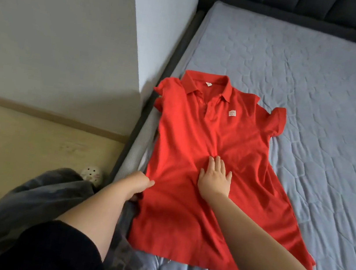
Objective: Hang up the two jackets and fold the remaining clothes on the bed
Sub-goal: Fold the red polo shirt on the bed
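A red polo shirt (pixel 213 140) lies face up and spread flat on the bed (pixel 315 109), collar toward the headboard, a small white badge on its chest. My right hand (pixel 215 177) presses flat on the shirt's middle with straight fingers. My left hand (pixel 139 184) grips the shirt's left side edge near the mattress rim; its fingers are partly hidden by the cloth.
A grey quilted mattress cover stretches to the right and back. The dark headboard (pixel 307 6) runs along the top. A white wall corner (pixel 154 39) stands left of the bed. A pale perforated clog (pixel 92 174) sits on the wooden floor (pixel 33 136).
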